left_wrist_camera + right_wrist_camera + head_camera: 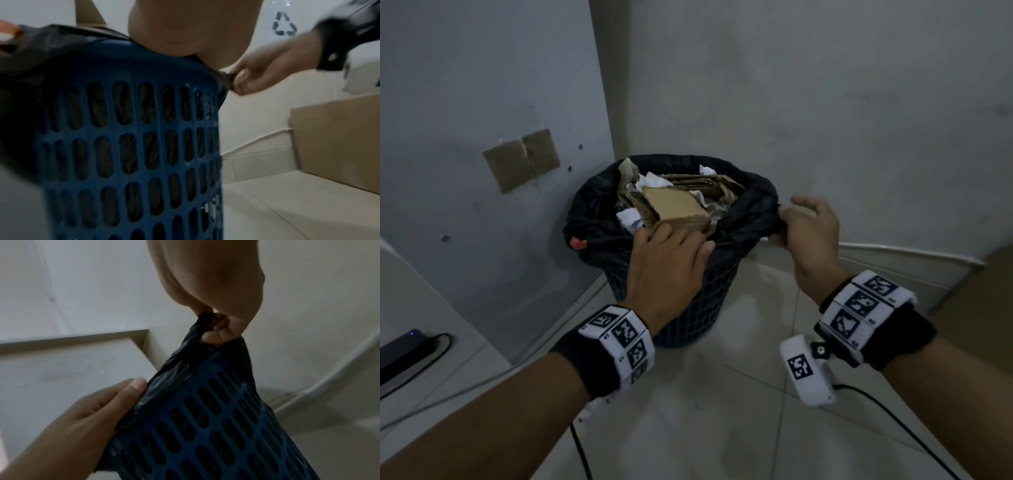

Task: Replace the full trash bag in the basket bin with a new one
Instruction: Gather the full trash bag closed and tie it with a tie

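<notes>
A blue mesh basket bin (705, 294) stands on the floor in a wall corner. It is lined with a black trash bag (592, 219) piled with cardboard and crumpled paper (674, 205). My left hand (667, 253) lies over the near rim, fingers curled over the bag's edge and thumb outside against the bag (137, 384). My right hand (804, 226) pinches a gathered fold of the bag's edge (197, 331) at the right side and has it pulled a little off the bin (216, 426). A red tab (578, 244) shows on the bag's left side.
Walls close in behind and to the left of the bin. A brown patch (522, 159) is taped to the left wall. A black device with a cable (400, 349) lies on a white surface at far left. A cardboard box (337, 142) stands at the right. Wrist cables (893, 418) trail over the tiles.
</notes>
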`<state>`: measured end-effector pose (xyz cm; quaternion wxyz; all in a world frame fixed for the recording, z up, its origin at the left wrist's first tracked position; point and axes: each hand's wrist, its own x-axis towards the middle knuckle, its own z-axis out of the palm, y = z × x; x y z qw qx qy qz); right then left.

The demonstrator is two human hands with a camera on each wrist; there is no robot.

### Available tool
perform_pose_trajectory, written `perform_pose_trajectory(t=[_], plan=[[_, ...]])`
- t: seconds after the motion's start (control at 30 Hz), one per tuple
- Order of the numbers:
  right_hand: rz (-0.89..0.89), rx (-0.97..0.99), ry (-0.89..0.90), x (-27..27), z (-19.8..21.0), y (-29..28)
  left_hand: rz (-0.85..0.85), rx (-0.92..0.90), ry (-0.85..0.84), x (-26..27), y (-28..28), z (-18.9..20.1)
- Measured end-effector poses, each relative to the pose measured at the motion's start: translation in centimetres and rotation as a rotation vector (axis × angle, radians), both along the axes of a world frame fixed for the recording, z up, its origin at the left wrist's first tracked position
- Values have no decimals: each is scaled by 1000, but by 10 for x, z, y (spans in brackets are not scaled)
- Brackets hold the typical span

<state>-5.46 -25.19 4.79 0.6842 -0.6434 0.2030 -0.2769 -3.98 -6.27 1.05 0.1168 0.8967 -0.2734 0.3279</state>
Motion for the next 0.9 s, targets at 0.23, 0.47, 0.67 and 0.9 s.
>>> perform_pose_trajectory(t=[0.23, 0.47, 0.67, 0.9], plan=[[81, -1064, -105, 0, -21, 12, -131, -90, -19, 13, 52, -1], [57, -1440, -44, -11, -49, 33, -20, -220, 0, 16, 82, 9], [108, -1358, -171, -26, -45, 44, -285, -176, 54, -9, 38, 26], [75, -338, 279, -17, -46, 2, -145, -134, 287, -20, 5, 12]])
